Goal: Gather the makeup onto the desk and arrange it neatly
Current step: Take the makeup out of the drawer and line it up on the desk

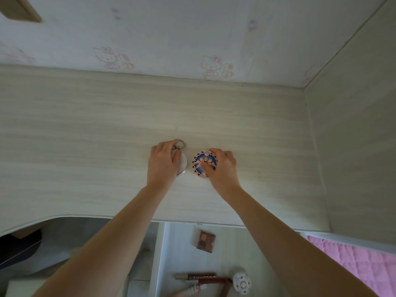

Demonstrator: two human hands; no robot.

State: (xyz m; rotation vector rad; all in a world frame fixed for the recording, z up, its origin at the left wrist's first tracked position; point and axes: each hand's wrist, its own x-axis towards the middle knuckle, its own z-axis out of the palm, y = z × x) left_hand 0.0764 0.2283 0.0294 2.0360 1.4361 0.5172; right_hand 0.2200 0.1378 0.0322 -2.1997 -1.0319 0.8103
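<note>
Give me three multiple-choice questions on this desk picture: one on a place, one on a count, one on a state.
1. Where is the brown eyeshadow palette?
A on the desk
B in the open drawer
C on the bed

2. How many round items lie on the desk?
A two
B four
C none

3. What is the right hand doing?
A hanging idle
B gripping the blue patterned compact
C pointing at the wall

Key: 1 B, it lies below the desk edge; 2 A, one under each hand; 3 B, fingers curl round it.
</note>
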